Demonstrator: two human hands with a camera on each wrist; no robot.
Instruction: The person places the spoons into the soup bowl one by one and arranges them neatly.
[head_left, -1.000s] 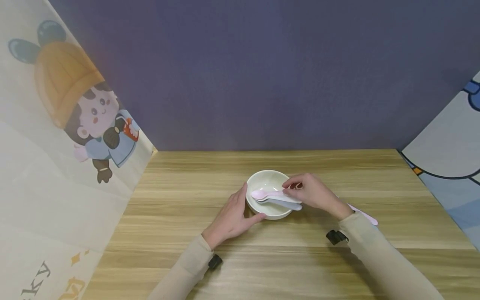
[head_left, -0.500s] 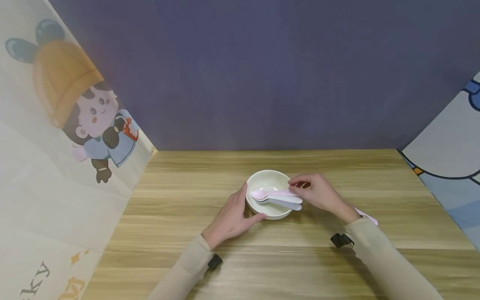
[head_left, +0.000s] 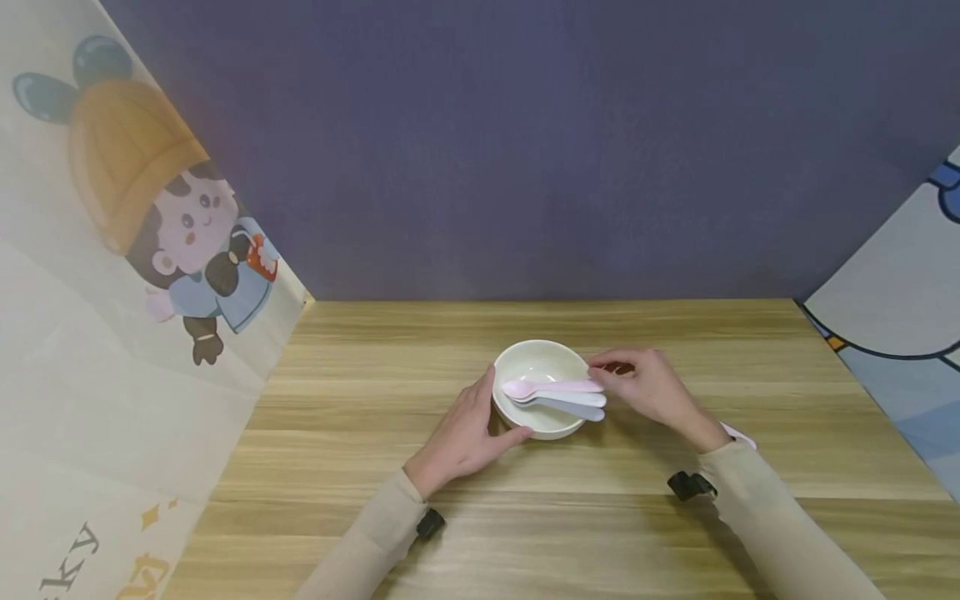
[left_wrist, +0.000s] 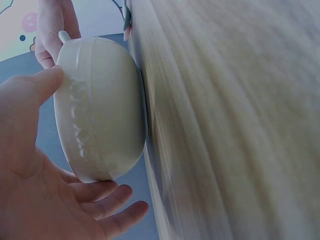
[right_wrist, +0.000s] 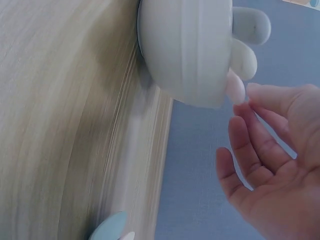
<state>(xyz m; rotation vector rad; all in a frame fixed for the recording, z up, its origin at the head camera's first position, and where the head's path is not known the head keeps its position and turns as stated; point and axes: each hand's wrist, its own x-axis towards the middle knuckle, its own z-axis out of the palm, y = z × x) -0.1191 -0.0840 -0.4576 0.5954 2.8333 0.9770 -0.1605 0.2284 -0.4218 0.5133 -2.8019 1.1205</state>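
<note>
A cream bowl [head_left: 536,358] stands on the wooden table, with a pink spoon [head_left: 551,386], a white spoon [head_left: 577,399] and a grey spoon [head_left: 570,407] fanned in it, handles over the right rim. My left hand [head_left: 465,433] holds the bowl's left side, thumb at the near rim and fingers round the far side, as the left wrist view [left_wrist: 45,165] confirms. My right hand [head_left: 648,387] is at the pink spoon's handle end. In the right wrist view, its thumb and fingertips lie beside that handle end [right_wrist: 236,89], without a visible grip; contact is hard to tell.
Partly hidden behind the right forearm lies a pink handle [head_left: 738,435] on the table [head_left: 375,358]. A teal rounded end [right_wrist: 111,227] shows low in the right wrist view. A dark blue panel [head_left: 480,167] rises behind the table, with printed walls at both sides.
My right hand has slid rightward along the pink spoon's handle to its end, uncovering the handle. The bowl, the spoons in it and my left hand stay in place.
</note>
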